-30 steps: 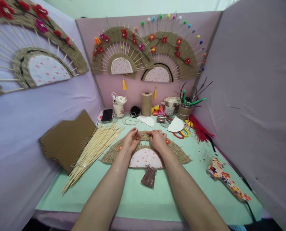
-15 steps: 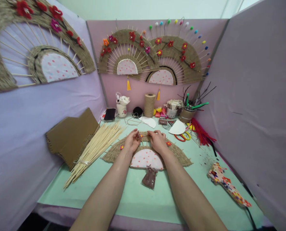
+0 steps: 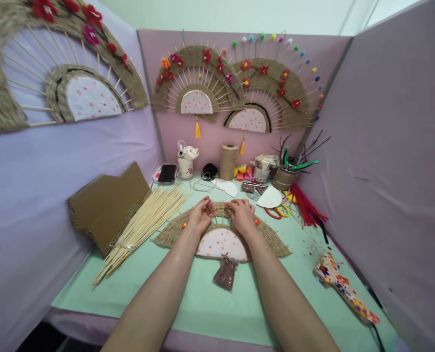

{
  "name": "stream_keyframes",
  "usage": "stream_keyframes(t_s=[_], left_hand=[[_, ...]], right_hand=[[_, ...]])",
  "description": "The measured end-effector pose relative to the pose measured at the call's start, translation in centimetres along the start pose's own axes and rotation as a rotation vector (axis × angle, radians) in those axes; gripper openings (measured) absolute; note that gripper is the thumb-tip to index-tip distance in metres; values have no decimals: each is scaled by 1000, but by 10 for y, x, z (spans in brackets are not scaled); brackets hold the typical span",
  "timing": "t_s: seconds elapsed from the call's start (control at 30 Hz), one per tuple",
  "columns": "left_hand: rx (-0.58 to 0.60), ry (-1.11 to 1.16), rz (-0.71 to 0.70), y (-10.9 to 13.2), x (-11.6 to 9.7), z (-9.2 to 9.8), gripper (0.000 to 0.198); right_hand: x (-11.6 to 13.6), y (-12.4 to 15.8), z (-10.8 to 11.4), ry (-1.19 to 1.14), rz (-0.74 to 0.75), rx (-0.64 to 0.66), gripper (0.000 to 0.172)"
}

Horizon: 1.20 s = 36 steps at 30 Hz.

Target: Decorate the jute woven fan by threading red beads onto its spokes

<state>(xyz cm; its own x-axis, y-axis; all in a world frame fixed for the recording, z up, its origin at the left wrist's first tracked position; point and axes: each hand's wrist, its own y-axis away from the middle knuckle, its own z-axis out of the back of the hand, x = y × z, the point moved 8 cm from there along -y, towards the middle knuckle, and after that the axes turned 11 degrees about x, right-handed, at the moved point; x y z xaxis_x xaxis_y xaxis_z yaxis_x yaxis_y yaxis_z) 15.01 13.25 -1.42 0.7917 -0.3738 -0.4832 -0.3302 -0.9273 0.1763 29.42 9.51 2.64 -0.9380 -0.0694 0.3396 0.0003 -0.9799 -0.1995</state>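
A twine-woven fan (image 3: 271, 238) lies flat on the green table, with a dotted half-round centre (image 3: 222, 243) and small red flowers (image 3: 184, 224) on its band. Over the top left of that band, my left hand (image 3: 202, 215) has its fingers curled together beside a small red flower; what they pinch is too small to make out. My right hand (image 3: 241, 213) is at the top right of the band, thumb and fingertips pressed together at a bit of red that looks like a small flower. A small brown pouch (image 3: 226, 273) lies at the fan's lower edge.
Bundled wooden sticks (image 3: 144, 225) and brown cardboard (image 3: 105, 208) lie left. A flower-patterned glue gun (image 3: 344, 287) with a cord is on the right. Scissors (image 3: 277, 211), a twine spool (image 3: 228, 162) and a can of pliers and twigs (image 3: 284, 177) stand or lie behind.
The view has shifted slightly. Both hands stay at the top of the fan, and the right fingers have shifted a little, with red showing at their tips.
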Motion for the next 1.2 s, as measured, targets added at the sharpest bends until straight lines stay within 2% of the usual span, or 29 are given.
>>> stream_keyframes(t_s=[0.17,0.5,0.67,0.8,0.9,1.03,1.2], left_hand=[[-15,12,8,1,0,-1,18],[-43,23,11,0,1,2,19],[-39,28,16,-1,2,3,18],[-37,33,15,0,2,3,18],[-35,33,15,1,2,2,18],[-40,39,4,2,1,1,19],[-46,40,3,2,1,1,18]], right_hand=[[1,1,-9,65,24,67,33],[-9,0,-4,39,-59,-15,26],[-14,0,-5,-46,-113,1,26],[-14,-2,-4,-100,-84,-26,27],[-10,-2,0,-110,-34,-63,34],[2,-1,0,-66,61,-30,38],[-1,-2,-5,-18,22,14,32]])
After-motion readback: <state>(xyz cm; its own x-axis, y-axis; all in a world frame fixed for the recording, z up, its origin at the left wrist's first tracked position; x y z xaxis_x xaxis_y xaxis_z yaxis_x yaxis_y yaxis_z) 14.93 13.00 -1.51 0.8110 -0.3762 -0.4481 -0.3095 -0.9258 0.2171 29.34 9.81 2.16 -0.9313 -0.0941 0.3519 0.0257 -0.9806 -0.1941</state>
